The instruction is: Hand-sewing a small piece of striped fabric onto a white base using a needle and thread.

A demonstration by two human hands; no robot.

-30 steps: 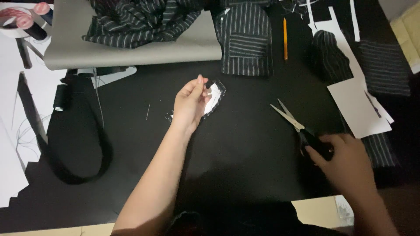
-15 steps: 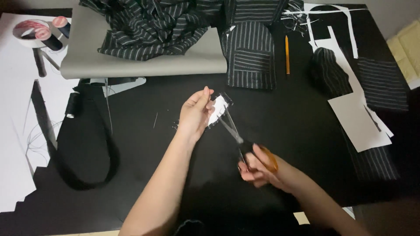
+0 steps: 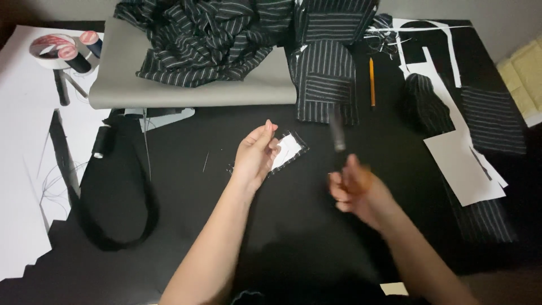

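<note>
My left hand [image 3: 257, 153] pinched the small white patch with dark stitched edges [image 3: 289, 150] between thumb and fingertips, the patch lying flat on the black tabletop [image 3: 293, 226] just right of my palm. My right hand [image 3: 353, 189] was closed around the orange handles of the scissors [image 3: 339, 135], whose blades pointed up and away, blurred, above the table and apart from the patch; whether the blades stood open I could not tell. A pin [image 3: 206, 162] lay just left of my left wrist. Beyond the patch lay a folded striped garment piece [image 3: 326, 85], with a pencil [image 3: 372, 82] to its right and a heap of striped fabric [image 3: 209, 39] on grey card [image 3: 169, 90]. White paper pieces [image 3: 466, 164] lay at the far right, a black strap loop [image 3: 113, 226] and thread spools [image 3: 79, 53] at the left.
</note>
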